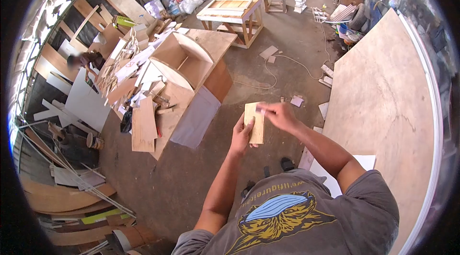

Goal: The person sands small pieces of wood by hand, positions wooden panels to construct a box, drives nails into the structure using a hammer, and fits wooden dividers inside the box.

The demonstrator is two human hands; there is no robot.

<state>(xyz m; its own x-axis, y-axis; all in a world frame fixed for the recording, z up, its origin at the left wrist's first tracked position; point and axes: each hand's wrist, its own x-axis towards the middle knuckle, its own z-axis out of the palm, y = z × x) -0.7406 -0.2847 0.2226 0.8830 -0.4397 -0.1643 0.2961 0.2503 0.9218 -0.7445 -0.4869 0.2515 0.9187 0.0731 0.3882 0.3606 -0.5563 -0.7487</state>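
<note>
My left hand (242, 134) is wrapped round a short, pale wooden board (257, 129), thumb on its face and fingertips showing below its lower edge. The board is held upright in front of my body, above the floor. At its upper right corner is my right hand (281, 116), closed and slightly blurred. A small dark piece (260, 109) sticks out from my right fingers against the board's top part; its kind is too small to tell.
Left, a workbench (179, 123) carries a curved wooden frame (184, 61) and piled offcuts (127, 70). A large plywood sheet (383, 97) stands close on my right. A cord (275, 75) lies on the floor. Another person (88, 61) is behind the pile.
</note>
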